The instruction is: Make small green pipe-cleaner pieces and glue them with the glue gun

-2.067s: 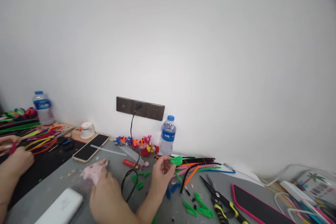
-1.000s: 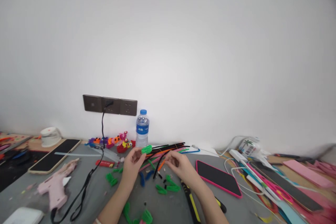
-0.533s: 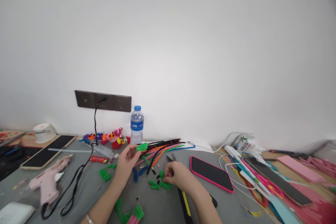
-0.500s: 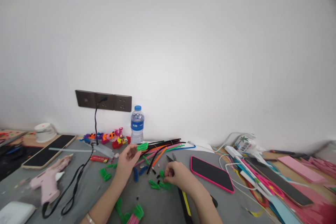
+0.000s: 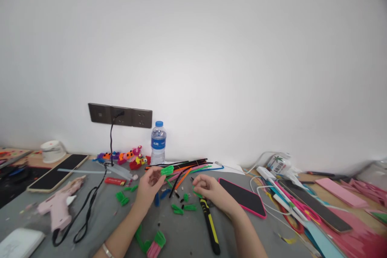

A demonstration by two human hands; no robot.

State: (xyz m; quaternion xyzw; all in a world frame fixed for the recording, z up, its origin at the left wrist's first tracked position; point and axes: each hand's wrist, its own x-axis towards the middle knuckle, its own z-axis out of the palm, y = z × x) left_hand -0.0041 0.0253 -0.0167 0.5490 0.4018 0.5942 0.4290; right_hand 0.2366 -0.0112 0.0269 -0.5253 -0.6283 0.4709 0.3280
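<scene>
My left hand (image 5: 150,185) pinches a folded green pipe-cleaner piece (image 5: 167,170) between thumb and fingertips, raised above the grey table mat. My right hand (image 5: 213,193) is curled, with a small green pipe-cleaner piece (image 5: 197,194) at its thumb and fingertips. Below and between the hands lie more green pieces (image 5: 190,207) and tiny black bits. A black-and-yellow tool handle (image 5: 211,227) runs beneath my right hand, which hides part of the tool. A pink-and-green pipe-cleaner shape (image 5: 155,245) rests near the front edge. Behind the hands is a bundle of coloured pipe cleaners (image 5: 193,164).
At left are a pink glue gun (image 5: 59,209) with its black cord and a phone (image 5: 59,173). A water bottle (image 5: 159,143) stands by the wall. A pink-cased phone (image 5: 243,197) lies beside my right arm. Cables, scissors (image 5: 311,214) and pink sheets crowd the right.
My right hand has risen away from the loose green pieces with a small green one at its fingertips. My left hand, still pinching its green piece, has shifted slightly right.
</scene>
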